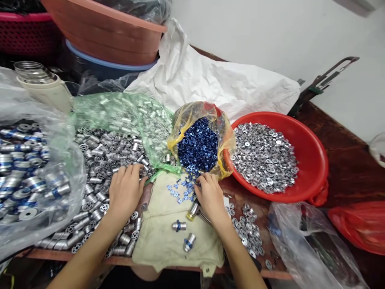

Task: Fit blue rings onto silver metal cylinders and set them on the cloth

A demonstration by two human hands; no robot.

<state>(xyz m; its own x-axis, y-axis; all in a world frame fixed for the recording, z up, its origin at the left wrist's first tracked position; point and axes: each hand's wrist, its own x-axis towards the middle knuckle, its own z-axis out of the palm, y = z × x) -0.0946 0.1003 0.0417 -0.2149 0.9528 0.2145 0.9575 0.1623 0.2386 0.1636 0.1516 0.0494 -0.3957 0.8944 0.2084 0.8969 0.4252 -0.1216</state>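
Note:
My left hand (126, 188) reaches into a pile of silver metal cylinders (102, 160), thumb and forefinger curled around a small metal cylinder at the pile's right edge. Bent over loose blue star-shaped pieces (182, 190), my right hand (209, 196) has its thumb and fingers drawn together; what lies between them is hidden. A small hammer with a yellow face (192, 210) lies partly beneath that hand. Two silver cylinders with blue bands, one farther (179, 226) and one nearer (189, 242), rest on the pale cloth (162, 245).
Blue rings fill a yellow plastic bag (225, 148). A red basin (313, 160) holds silver rings; more silver rings (248, 228) lie before it. Clear bags stand at left (75, 172) and right (300, 241). A green mesh bag (120, 110) and flask (45, 86) are behind.

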